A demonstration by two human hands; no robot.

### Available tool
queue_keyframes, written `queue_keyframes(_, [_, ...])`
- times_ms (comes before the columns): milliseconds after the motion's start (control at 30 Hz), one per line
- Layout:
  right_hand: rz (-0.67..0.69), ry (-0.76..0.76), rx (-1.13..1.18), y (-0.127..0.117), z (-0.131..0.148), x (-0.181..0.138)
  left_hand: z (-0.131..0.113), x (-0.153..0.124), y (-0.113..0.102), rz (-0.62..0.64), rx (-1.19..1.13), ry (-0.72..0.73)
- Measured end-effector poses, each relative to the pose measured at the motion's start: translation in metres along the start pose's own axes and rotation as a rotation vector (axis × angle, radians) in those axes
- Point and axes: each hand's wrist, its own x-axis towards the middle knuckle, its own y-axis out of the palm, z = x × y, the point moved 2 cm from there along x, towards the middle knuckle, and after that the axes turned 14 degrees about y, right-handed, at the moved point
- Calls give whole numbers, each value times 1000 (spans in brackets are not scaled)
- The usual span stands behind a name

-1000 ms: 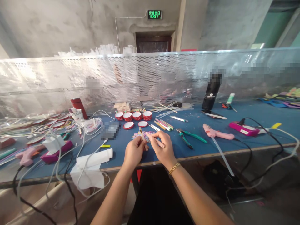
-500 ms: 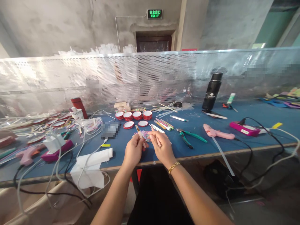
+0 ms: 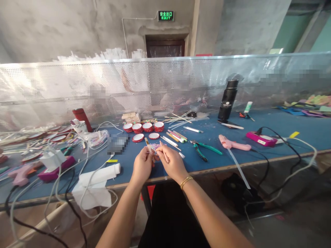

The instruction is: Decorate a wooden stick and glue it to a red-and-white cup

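My left hand [image 3: 141,164] is closed on a flat wooden stick [image 3: 147,142] that points up and away over the near edge of the blue table [image 3: 227,158]. My right hand [image 3: 172,162] sits just right of it, fingers pinched on a thin pale stick [image 3: 166,155], fingertips nearly touching the left hand. A small pink and multicoloured piece [image 3: 155,147] shows between the two hands; whether a hand holds it I cannot tell. A gold bracelet [image 3: 186,181] circles my right wrist.
Red-rimmed round lids [image 3: 143,128] sit behind the hands, with loose sticks [image 3: 173,136], green-handled pliers [image 3: 203,149], a pink glue gun [image 3: 232,144] and a black bottle [image 3: 228,100] to the right. White cables, a roll and another glue gun clutter the left. A perforated metal screen [image 3: 165,86] backs the table.
Both hands moved slightly forward and closer together. The wooden stick in the left hand tilted more upright. The view shifted a little to the right.
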Motion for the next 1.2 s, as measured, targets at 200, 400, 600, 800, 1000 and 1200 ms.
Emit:
queue_keyframes(200, [11,30,17,0,0,-1,9,-1,2,-11,-37,-11])
queue_keyframes(400, [19,56,19,0,0,-1,17,0,4,20,-17,-1])
queue_keyframes(600, [8,107,-5,0,-4,0,15,0,3,16,-52,3])
queue_keyframes(800, [11,110,-21,1,-5,-1,17,-1,3,32,2,9])
queue_keyframes(1000, [18,107,-17,2,-5,-1,14,-1,2,50,31,8])
queue_keyframes(1200, [20,101,-22,2,-4,-1,9,-1,2,48,51,-16])
